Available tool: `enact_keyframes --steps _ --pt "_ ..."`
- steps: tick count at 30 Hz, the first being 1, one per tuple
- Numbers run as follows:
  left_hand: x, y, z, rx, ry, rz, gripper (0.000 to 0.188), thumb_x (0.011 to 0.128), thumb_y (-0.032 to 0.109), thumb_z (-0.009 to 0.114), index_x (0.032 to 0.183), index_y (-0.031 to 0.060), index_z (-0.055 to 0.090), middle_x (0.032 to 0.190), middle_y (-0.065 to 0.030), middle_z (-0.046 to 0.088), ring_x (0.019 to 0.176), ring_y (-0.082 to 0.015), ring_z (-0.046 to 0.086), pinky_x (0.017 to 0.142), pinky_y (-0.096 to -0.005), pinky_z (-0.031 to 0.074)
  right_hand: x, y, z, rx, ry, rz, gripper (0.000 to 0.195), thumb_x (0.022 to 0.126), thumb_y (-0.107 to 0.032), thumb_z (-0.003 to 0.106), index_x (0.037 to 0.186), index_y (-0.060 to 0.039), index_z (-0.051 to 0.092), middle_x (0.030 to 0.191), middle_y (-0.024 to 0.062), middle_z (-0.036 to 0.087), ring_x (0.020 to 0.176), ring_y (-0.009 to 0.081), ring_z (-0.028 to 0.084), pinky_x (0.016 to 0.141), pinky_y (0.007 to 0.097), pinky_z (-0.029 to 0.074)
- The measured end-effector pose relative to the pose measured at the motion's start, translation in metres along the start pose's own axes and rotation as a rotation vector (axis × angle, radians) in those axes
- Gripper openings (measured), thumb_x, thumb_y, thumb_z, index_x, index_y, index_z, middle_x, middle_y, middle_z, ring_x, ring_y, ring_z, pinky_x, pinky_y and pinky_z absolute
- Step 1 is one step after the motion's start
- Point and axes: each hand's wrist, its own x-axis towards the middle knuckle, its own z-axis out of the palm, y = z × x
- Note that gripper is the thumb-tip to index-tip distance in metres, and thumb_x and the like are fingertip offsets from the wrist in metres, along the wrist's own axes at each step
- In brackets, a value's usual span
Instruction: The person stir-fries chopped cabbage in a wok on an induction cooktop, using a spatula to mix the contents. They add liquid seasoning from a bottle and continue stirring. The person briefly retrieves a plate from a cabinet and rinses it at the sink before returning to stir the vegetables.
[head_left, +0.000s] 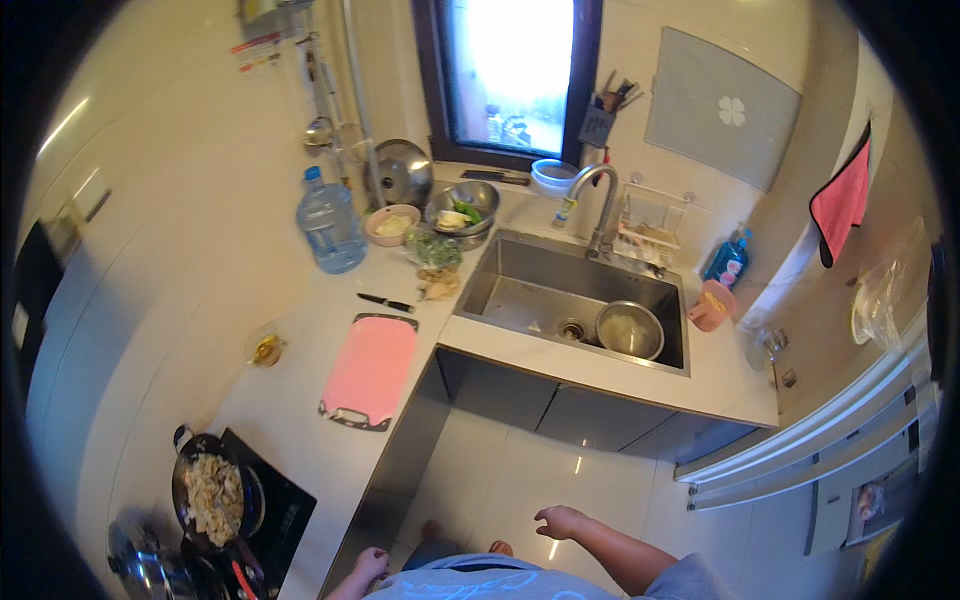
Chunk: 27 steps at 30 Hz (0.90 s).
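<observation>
My left hand (372, 562) hangs low by the edge of the countertop, with its fingers curled. Whether anything is inside it is hard to make out. My right hand (559, 521) is in the air over the tiled floor, holding nothing, its fingers loosely bent. To the left, a frying pan (214, 495) of chopped pale food sits on a black induction cooktop (289, 517). A pink cutting board (371, 367) lies on the counter, and a black-handled knife (386, 302) rests just beyond it. A glass bowl of yellow oil (265, 351) stands near the wall.
A metal bowl (630, 331) sits in the steel sink (517, 300) under the faucet (604, 202). A water jug (330, 225), bowls of vegetables (463, 210) and bagged greens (433, 250) crowd the corner. At lower left stands a shiny lidded pot (146, 559).
</observation>
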Motion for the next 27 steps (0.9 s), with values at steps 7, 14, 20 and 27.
enact_keyframes --steps 7,14,20,27 --pt "0.106 0.106 0.0 0.186 -0.2 -0.037 0.025 0.085 0.016 0.052 0.106 0.0015 0.054 0.084 -0.0121 0.061 0.063 -0.0209 0.062 0.051 -0.0331 0.053 0.029 0.001 -0.016 0.302 0.004 0.006 0.043 0.079 -0.031 0.058 0.116 -0.0079 0.055 0.098 0.0168 0.063 0.088 0.033 0.06 0.082 0.039 0.047" --pt "0.191 0.26 0.014 0.268 -0.451 0.161 0.026 0.083 0.017 0.052 0.104 0.0015 0.055 0.08 -0.011 0.061 0.061 -0.0205 0.06 0.051 -0.0336 0.051 0.035 0.066 -0.083 0.516 0.181 0.415 0.041 0.079 -0.031 0.059 0.114 -0.0099 0.057 0.096 0.0161 0.063 0.085 0.0308 0.062 0.078 0.036 0.049" --pt "0.266 0.395 0.022 0.024 -0.522 0.277 0.023 0.087 0.02 0.05 0.102 0.0021 0.054 0.078 -0.0058 0.057 0.061 -0.0148 0.055 0.054 -0.0282 0.048 0.053 0.106 -0.118 0.624 0.439 0.529 0.036 0.077 -0.024 0.064 0.109 -0.0056 0.06 0.082 0.0136 0.065 0.065 0.0175 0.063 0.06 0.031 0.052" --pt "0.287 0.455 0.054 -0.274 -0.313 0.235 0.026 0.087 0.019 0.05 0.108 0.005 0.052 0.084 -0.0065 0.059 0.065 -0.0142 0.056 0.056 -0.0279 0.049 0.094 0.148 -0.242 0.595 0.405 0.257 0.033 0.076 -0.027 0.066 0.098 -0.0021 0.064 0.081 0.014 0.066 0.07 0.0206 0.063 0.065 0.0313 0.05"
